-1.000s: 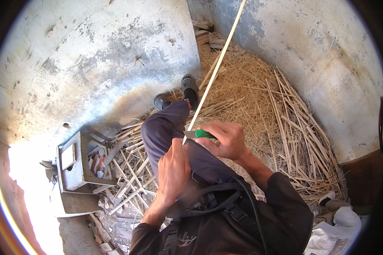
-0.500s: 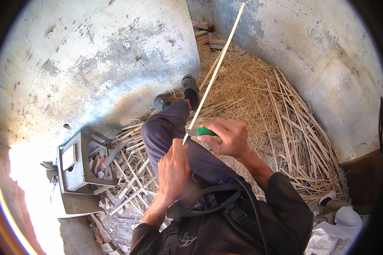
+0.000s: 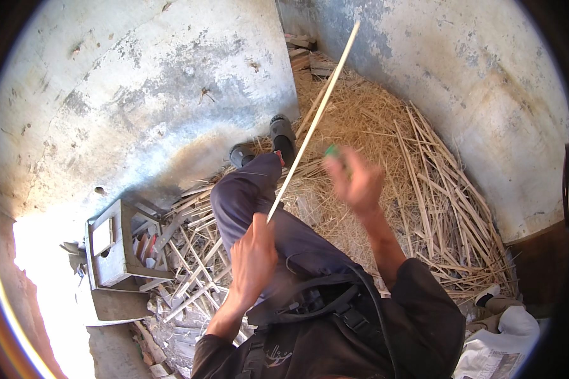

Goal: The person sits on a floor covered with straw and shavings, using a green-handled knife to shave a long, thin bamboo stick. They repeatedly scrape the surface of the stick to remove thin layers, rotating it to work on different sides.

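My left hand [image 3: 253,260] is closed around the lower end of a long, thin, pale wooden strip [image 3: 314,120], over my thigh. The strip slants up and away toward the far wall. Off to the right of it, apart from the strip, my right hand [image 3: 360,184] is smeared by motion. Its fingers are curled around a green-handled knife [image 3: 332,151]; only a bit of the handle shows, and the blade cannot be made out.
Shavings [image 3: 367,120] cover the floor ahead, with a heap of split sticks [image 3: 452,208] along the right wall. A worn wooden stool [image 3: 117,268] lies at left beside scattered sticks [image 3: 199,268]. My shoes [image 3: 282,126] rest near the left wall. White sacking [image 3: 499,347] lies at lower right.
My right hand has lifted the knife off the strip and swung it up and to the right. My left hand and the strip have shifted slightly toward me.
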The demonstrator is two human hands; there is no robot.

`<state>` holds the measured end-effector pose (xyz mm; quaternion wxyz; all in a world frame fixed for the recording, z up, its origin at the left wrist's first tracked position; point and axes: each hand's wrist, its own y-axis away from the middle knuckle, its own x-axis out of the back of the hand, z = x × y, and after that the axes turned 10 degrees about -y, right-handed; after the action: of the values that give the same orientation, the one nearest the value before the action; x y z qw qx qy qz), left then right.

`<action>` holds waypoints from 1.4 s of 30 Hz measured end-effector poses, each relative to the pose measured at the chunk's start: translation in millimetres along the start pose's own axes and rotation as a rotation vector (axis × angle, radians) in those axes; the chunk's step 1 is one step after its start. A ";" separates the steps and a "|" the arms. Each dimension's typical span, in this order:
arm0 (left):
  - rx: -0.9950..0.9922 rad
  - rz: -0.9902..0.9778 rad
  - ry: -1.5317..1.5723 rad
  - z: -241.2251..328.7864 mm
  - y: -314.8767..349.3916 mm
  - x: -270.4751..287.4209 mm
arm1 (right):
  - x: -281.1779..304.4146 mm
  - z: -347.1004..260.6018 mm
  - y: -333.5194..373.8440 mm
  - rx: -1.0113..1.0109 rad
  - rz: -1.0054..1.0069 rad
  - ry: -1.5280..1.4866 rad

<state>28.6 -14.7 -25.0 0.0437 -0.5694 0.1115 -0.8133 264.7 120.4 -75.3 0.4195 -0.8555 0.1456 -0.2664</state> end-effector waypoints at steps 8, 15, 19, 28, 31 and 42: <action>0.149 -0.016 0.021 -23.0 10.0 -2.3 | 13.6 47.7 -4.6 -0.121 -0.085 -0.192; 0.130 0.006 0.180 -2.8 -0.1 12.8 | -3.6 -16.0 15.6 -0.007 -0.319 -0.446; 0.030 0.148 0.179 -1.3 -6.2 6.5 | -5.9 -35.6 15.1 0.078 -0.342 -0.495; 0.047 0.011 0.190 3.9 -4.8 18.4 | -5.7 -47.4 13.8 0.153 -0.334 -0.514; 0.013 -0.004 0.195 2.8 -3.2 18.1 | -4.3 -47.0 10.3 0.188 -0.317 -0.516; -0.005 -0.011 0.207 4.2 0.1 16.8 | 5.3 -44.9 3.6 0.249 -0.281 -0.424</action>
<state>26.7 -18.7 -8.3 0.0262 -0.4830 0.1143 -0.8678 243.0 86.9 -53.6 0.5013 -0.8458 -0.0992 -0.1531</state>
